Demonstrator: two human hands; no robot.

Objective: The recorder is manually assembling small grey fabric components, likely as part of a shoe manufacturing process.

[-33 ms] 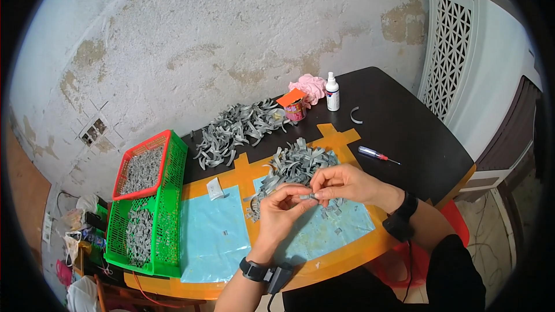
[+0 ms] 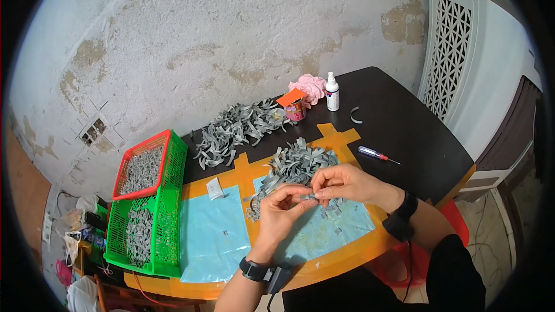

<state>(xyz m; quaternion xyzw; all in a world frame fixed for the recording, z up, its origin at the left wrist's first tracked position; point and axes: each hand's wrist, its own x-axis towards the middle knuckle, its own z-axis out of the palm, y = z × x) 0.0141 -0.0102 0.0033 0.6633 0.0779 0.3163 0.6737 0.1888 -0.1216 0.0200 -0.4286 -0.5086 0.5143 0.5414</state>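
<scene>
Grey strip pinched between both hands' fingers; left hand; right hand.

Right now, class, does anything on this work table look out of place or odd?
One curved grey strip lies alone on the dark tabletop, apart from both grey heaps. A red-handled screwdriver lies loose near it. Nothing looks spilled or broken.
</scene>
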